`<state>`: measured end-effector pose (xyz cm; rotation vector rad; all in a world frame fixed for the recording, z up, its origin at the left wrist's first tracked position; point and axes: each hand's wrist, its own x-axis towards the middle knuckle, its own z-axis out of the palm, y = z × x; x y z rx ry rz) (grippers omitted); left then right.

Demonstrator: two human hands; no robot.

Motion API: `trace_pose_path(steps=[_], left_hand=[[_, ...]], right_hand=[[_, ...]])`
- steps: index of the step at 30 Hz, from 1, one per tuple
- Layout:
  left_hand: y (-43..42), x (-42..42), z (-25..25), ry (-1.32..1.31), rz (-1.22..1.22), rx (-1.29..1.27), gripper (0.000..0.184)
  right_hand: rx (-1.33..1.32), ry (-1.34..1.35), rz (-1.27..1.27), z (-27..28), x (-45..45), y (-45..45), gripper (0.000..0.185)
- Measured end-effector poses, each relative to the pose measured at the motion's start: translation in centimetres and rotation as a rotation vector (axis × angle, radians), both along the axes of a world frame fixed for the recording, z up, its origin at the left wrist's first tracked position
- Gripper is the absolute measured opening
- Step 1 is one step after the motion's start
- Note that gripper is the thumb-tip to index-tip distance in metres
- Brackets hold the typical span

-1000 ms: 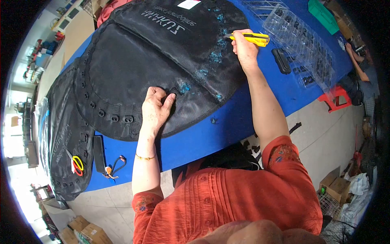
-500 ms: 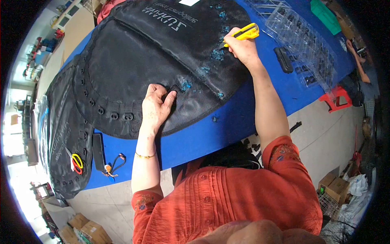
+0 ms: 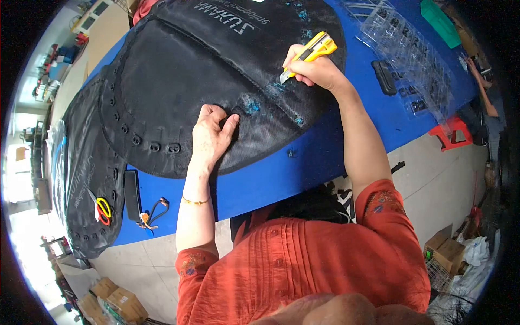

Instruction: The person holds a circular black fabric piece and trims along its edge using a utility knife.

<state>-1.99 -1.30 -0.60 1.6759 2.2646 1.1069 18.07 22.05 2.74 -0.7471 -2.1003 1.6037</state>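
Note:
In the head view, my right hand (image 3: 314,69) grips a yellow utility knife (image 3: 318,47), its blade pointing down-left at a patch of blue fluff (image 3: 275,89) on the black mesh fabric cover (image 3: 179,70). Curled on the same cover, my left hand (image 3: 214,132) has its thumb against a small dark piece, close to another blue fluff patch (image 3: 251,104). What sits between those fingers is mostly hidden. More blue tufts dot the cover's right side, and white lettering runs across its far part. Black plastic buckles (image 3: 155,147) line its left edge.
The blue table (image 3: 271,181) bears red-and-yellow scissors (image 3: 102,210) on another black cover, a black phone-like slab (image 3: 131,195) and a corded loop (image 3: 157,212). Right of the cover are a black case (image 3: 384,77) and clear trays (image 3: 411,54). A red stool (image 3: 454,135) stands beyond.
My right hand has brought the knife down and left, from a farther blue patch to a nearer one. My left hand stays in about the same place.

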Motion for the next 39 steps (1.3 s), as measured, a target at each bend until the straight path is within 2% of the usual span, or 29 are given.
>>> trace_pose_path(steps=[2,5,7,8,11,14,15,17,22,32,35,39], left_hand=[[0.1,0.1,-0.1,-0.013,0.0,-0.005,0.025],[0.0,-0.1,-0.1,0.01,-0.014,0.007,0.024],[-0.1,0.0,-0.1,0.001,-0.008,-0.007,0.023],[-0.1,-0.1,-0.1,0.003,-0.006,-0.01,0.023],[-0.1,-0.1,-0.3,0.02,0.002,0.003,0.022],[-0.1,0.0,0.0,-0.008,0.005,-0.018,0.02],[-0.2,-0.1,0.0,-0.007,0.006,-0.018,0.021],[-0.1,0.0,-0.2,-0.011,0.008,-0.022,0.021],[-0.2,-0.1,-0.4,0.007,0.009,0.022,0.021],[0.2,0.3,0.1,-0.038,0.062,-0.025,0.023],[0.6,0.9,0.3,-0.001,0.121,-0.059,0.022],[0.7,1.1,0.0,-0.003,0.115,-0.051,0.021]], right_hand=[[0.003,-0.023,0.003,-0.1,0.0,0.1,0.013],[-0.069,0.091,-0.002,0.3,-0.1,-0.5,0.011],[-0.071,0.156,0.069,0.4,-0.2,-0.9,0.01],[-0.059,0.155,0.112,0.5,-0.3,-1.1,0.016],[-0.225,0.222,0.243,0.7,-0.6,-1.8,0.02],[-0.274,0.193,0.269,1.0,-1.0,-3.0,0.017],[-0.161,0.163,0.275,0.6,-1.3,-3.0,0.018],[-0.102,0.174,0.266,0.2,-1.4,-2.8,0.024],[-0.156,0.233,0.188,0.1,-1.8,-3.3,0.026],[0.019,0.038,0.251,-1.6,-3.4,-5.6,0.027],[-0.003,0.043,0.25,-1.8,-3.6,-5.5,0.031],[-0.004,0.026,0.252,-1.9,-3.7,-5.7,0.028]])
